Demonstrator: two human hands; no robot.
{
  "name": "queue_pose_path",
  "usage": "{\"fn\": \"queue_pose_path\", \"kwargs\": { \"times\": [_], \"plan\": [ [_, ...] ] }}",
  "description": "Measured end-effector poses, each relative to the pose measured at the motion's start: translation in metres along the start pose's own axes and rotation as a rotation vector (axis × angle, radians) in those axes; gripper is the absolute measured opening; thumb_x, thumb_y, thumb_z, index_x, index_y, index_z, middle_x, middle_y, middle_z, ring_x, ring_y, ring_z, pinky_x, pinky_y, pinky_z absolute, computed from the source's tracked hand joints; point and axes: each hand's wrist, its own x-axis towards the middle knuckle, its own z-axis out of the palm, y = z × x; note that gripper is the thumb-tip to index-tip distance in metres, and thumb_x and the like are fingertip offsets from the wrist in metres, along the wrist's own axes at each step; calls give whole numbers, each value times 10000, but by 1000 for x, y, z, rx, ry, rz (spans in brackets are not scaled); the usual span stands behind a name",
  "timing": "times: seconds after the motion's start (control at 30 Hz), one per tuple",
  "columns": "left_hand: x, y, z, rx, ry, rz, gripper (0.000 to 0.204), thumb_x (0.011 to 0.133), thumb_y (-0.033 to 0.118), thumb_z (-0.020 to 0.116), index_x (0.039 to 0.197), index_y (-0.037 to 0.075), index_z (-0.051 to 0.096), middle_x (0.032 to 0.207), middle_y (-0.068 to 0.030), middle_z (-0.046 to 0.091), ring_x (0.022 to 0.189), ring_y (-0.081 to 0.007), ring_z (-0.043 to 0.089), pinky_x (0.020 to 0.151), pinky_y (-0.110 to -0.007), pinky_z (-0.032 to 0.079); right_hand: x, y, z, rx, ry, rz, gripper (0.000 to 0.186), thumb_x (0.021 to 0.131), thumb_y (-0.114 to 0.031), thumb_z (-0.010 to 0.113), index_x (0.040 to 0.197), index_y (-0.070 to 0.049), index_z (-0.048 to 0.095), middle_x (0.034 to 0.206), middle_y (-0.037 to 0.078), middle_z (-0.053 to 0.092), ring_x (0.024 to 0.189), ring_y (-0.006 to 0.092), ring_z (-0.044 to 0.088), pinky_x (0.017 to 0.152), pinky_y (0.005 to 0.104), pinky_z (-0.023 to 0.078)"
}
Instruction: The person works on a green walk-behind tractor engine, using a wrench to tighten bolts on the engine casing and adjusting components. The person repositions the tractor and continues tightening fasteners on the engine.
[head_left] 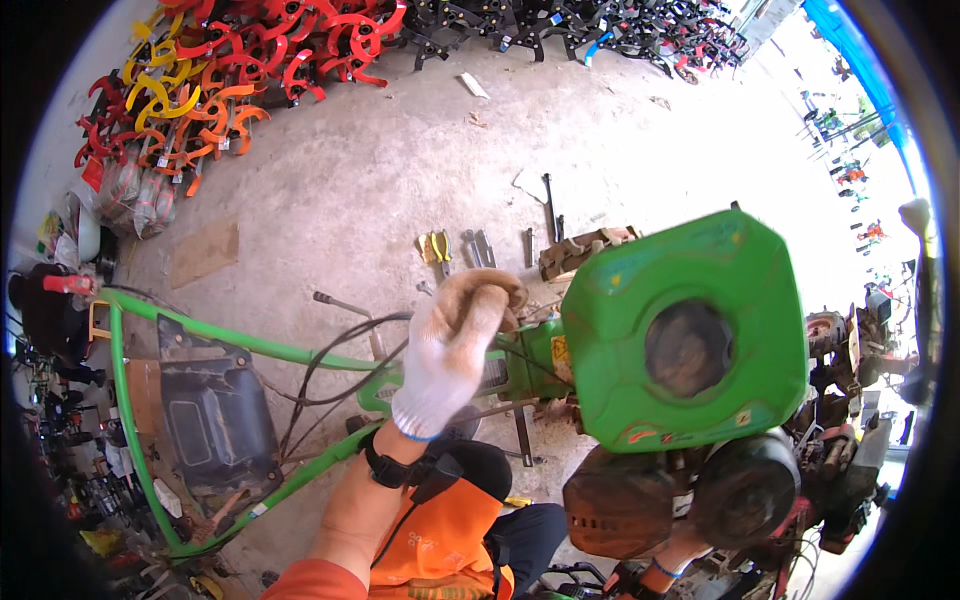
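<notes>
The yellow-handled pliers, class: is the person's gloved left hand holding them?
No, the yellow-handled pliers lie on the grey floor, with a visible gap between them and the gloved left hand.

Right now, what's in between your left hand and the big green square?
In the head view, a green metal piece with a yellow label shows between the gloved left hand and the green square.

Three o'clock, a smooth, glossy green cover (pixel 690 268); centre, a matt knitted-cloth glove (pixel 442 352); eight o'clock, a dull plastic panel (pixel 217 415); twelve, rough concrete floor (pixel 400 150).
</notes>
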Motion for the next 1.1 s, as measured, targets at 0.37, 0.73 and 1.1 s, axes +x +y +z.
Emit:
{"fn": "queue_pose_path", "kwargs": {
  "times": [0.37,0.73,1.1],
  "plan": [
    [69,24,-54,280,25,-209,194,1149,200,667,1241,42,734,990,17,720,854,-82,660,783,-269,557,27,-111,5,-315,32,61,261,1142,-247,622,1326,-68,669,1029,111,738,820,234,702,728,373,591],
    [232,-167,-49,1071,-445,-297,247,1085,252,660,1237,74,740,1119,-161,790,999,-344,757,909,-444,599,76,-190,10,-835,37,45,275,1119,-252,649,1324,-71,677,1033,120,742,831,251,707,739,385,595],
    [329,-368,0,1579,-935,110,225,1057,216,582,1077,79,760,1094,-199,747,963,-396,760,810,-545,608,88,-172,111,-1014,-271,87,291,1096,-256,677,1322,-73,684,1037,129,745,843,269,713,751,397,600]
  ]
}}
